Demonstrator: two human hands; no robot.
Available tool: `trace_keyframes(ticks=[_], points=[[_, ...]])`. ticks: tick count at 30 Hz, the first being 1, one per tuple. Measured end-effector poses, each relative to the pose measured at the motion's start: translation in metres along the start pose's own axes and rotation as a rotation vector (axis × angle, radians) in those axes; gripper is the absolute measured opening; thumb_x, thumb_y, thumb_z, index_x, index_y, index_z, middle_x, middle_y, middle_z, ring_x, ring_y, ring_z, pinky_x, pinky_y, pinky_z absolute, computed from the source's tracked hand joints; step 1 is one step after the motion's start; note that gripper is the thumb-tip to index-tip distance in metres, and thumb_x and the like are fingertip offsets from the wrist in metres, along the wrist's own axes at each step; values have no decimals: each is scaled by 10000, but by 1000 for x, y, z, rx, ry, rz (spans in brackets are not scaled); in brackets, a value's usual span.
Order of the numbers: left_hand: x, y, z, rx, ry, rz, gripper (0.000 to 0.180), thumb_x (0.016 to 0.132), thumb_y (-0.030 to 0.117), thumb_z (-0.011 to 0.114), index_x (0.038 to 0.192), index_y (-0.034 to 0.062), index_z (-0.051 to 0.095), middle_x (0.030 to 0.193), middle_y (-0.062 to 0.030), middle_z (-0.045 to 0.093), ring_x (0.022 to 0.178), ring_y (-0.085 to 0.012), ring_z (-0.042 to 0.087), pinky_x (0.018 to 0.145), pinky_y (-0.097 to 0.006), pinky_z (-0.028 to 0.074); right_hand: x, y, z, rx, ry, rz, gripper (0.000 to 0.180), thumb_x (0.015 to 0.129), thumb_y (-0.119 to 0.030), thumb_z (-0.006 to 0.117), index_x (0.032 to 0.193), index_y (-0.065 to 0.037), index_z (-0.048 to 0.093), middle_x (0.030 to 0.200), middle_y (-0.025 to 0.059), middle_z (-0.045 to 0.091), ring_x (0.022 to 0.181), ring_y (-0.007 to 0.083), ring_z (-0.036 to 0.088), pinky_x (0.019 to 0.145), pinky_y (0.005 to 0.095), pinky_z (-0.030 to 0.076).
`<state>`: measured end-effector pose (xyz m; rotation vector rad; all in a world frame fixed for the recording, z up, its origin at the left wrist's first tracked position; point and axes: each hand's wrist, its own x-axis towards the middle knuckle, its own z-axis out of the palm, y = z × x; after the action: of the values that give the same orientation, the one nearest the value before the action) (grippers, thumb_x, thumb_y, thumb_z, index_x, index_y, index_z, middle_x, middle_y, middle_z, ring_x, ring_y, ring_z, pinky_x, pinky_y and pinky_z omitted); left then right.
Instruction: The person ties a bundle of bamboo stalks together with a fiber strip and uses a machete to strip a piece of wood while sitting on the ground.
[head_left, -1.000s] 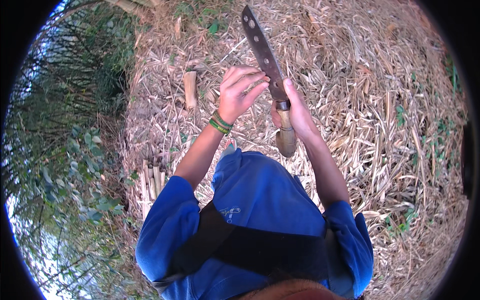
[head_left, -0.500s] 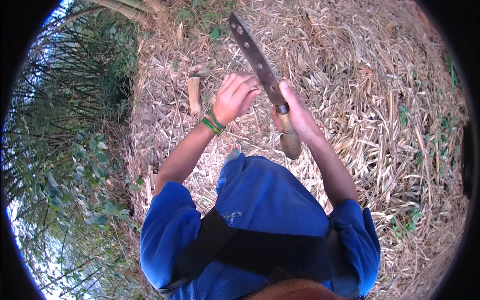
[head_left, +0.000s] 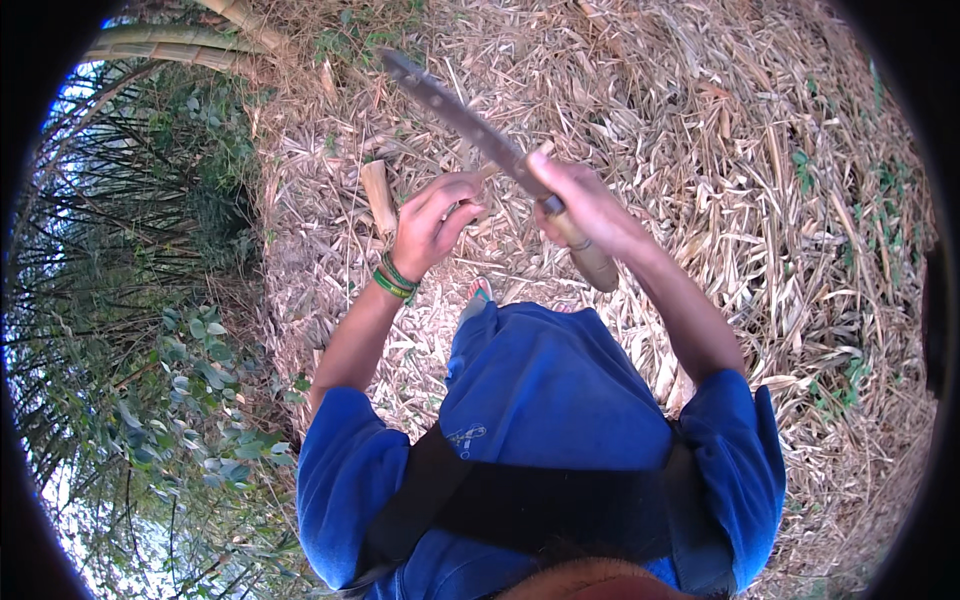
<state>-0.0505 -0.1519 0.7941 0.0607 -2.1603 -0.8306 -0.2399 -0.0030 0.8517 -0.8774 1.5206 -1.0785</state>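
My right hand (head_left: 588,205), nearer, was wrapped round machete (head_left: 475,130), long axis slanting to upper left; left hand (head_left: 430,222) half-curled below blade, pinch I could not tell

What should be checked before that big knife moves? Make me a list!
1. Right hand gripping the knife near the top of its handle: ok.
2. Left hand well away from the blade: not ok, its fingertips are close.
3. Left fingers holding something thin: cannot tell, too blurry.
4. Blade sharp: cannot tell.
5. Cut wood piece on the ground, not touching the knife: ok.
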Motion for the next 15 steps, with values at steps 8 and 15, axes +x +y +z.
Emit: trace_keyframes(ticks=[8,15], points=[[-18,5,22,337,504,-30,157,894,23,707,1031,-7,636,987,-140,685,815,-218,643,691,-284,512,-1,21,35,49,-37,-136,721,1003,-574,447,1443,-4,488,674,32,551,631,105,544,588,286,415],[-24,15,15,510,545,-114,148,919,46,677,1053,-7,640,1001,-140,691,827,-221,652,602,-286,473,4,34,52,-86,-69,-82,623,1018,-497,452,1453,-52,491,622,19,514,572,128,512,546,317,405]])
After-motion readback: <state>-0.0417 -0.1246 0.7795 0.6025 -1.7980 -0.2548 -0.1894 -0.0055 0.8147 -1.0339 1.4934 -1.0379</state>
